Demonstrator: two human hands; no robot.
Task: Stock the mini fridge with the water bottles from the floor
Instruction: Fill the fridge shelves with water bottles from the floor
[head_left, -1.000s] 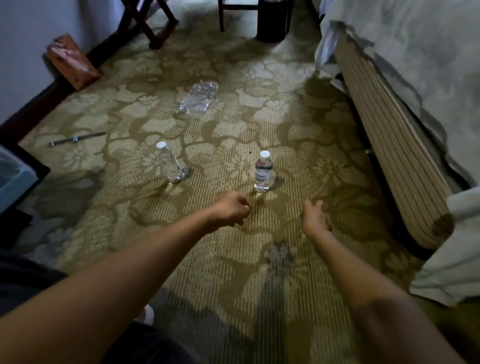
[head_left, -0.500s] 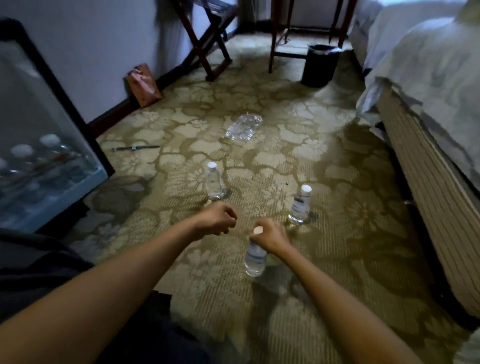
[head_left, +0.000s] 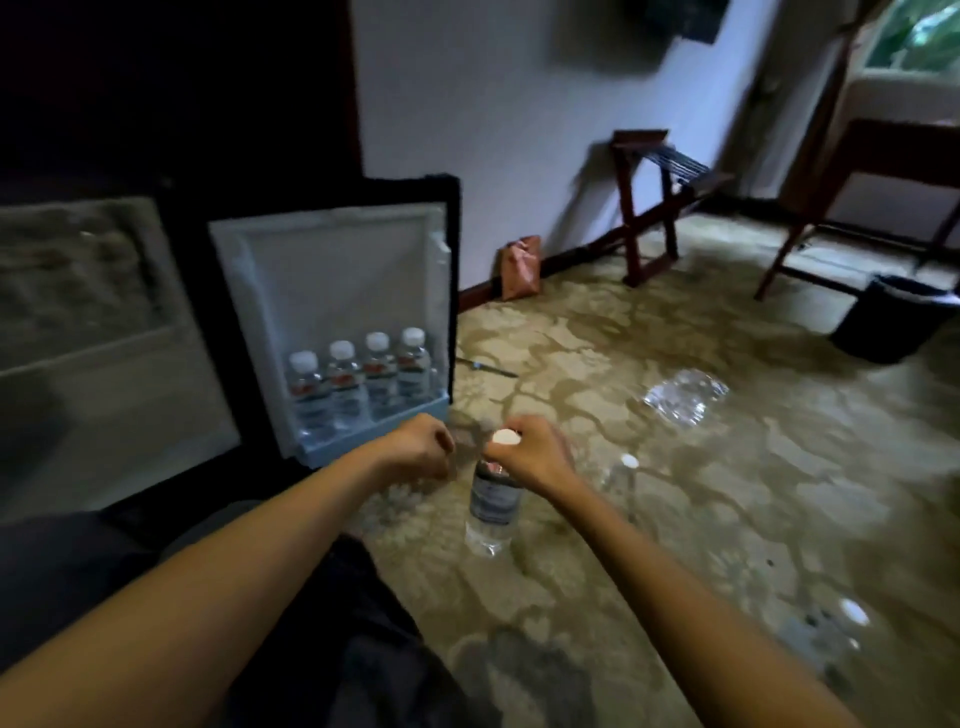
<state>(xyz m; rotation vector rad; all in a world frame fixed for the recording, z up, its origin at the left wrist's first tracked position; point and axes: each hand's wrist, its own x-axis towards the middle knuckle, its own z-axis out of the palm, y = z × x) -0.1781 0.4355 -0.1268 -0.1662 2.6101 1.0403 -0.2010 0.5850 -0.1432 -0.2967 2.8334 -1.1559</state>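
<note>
A: Item changed?
B: Bottle (head_left: 491, 514), lifted right of fridge door (head_left: 332, 270); right hand (head_left: 530, 457), empty a second ago, grip clamped at its neck.
A: Left hand (head_left: 415, 452)?
B: Curled, holding nothing. Stocked bottles (head_left: 363, 384): four; this one likely joins them.

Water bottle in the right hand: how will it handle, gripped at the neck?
Probably heavy for its size: the water bottle seems full. Held only below the cap by the right hand, it may swing. Clear, smooth plastic likely flexes if squeezed mid-body.

Clear glossy plastic bottle (head_left: 491, 512), matt patterned carpet (head_left: 727, 499), wooden rack (head_left: 652, 208)
</note>
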